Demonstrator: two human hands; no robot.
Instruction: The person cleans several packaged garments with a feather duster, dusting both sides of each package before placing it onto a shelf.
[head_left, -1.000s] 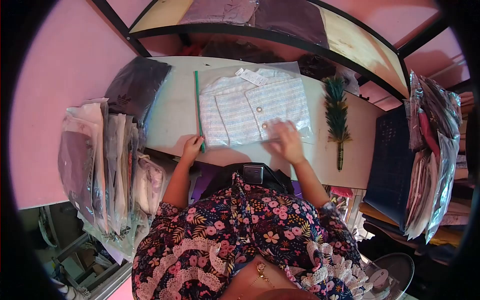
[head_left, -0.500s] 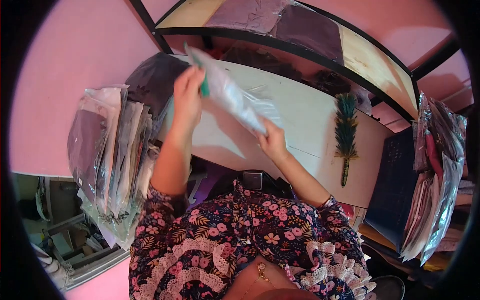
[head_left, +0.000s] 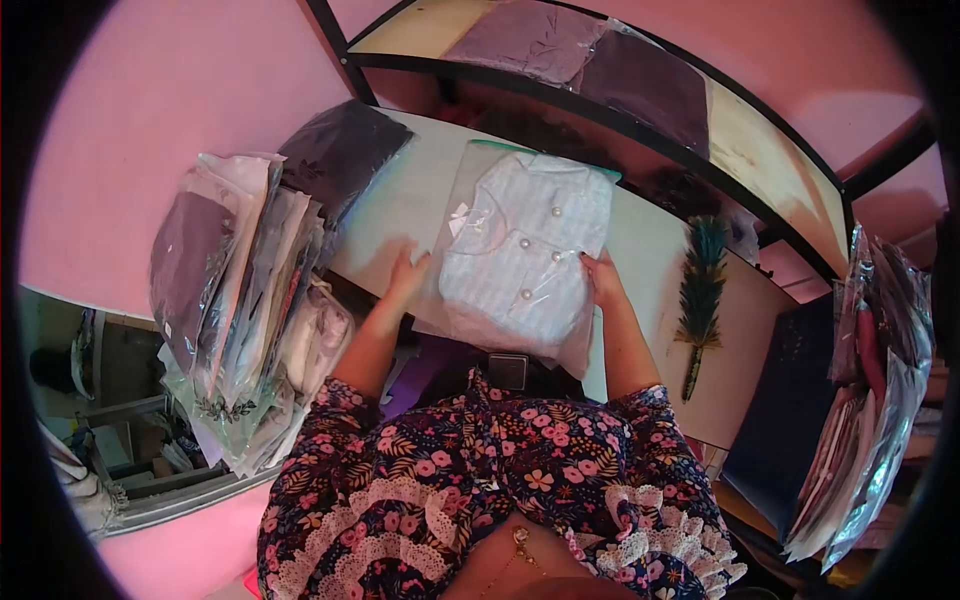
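Note:
A clear plastic bag with a green zip strip holds a folded white garment with pearl buttons (head_left: 520, 255). It is held upright in front of me above the near edge of the white table (head_left: 650, 270), zip end up. My left hand (head_left: 405, 275) grips the bag's left edge. My right hand (head_left: 603, 280) grips its right edge. The bag's lower end hangs over the table edge toward my body.
A stack of bagged garments (head_left: 235, 300) stands on edge at the left, with a dark bagged garment (head_left: 335, 155) behind it. A green feather duster (head_left: 698, 290) lies on the table at right. More bagged clothes (head_left: 870, 400) pile at far right. A shelf (head_left: 600, 70) runs overhead.
A second ago the bag lay flat on the table under both hands. It was lifted and swung through the air, and is now held upright by its two sides with the buttons facing me.

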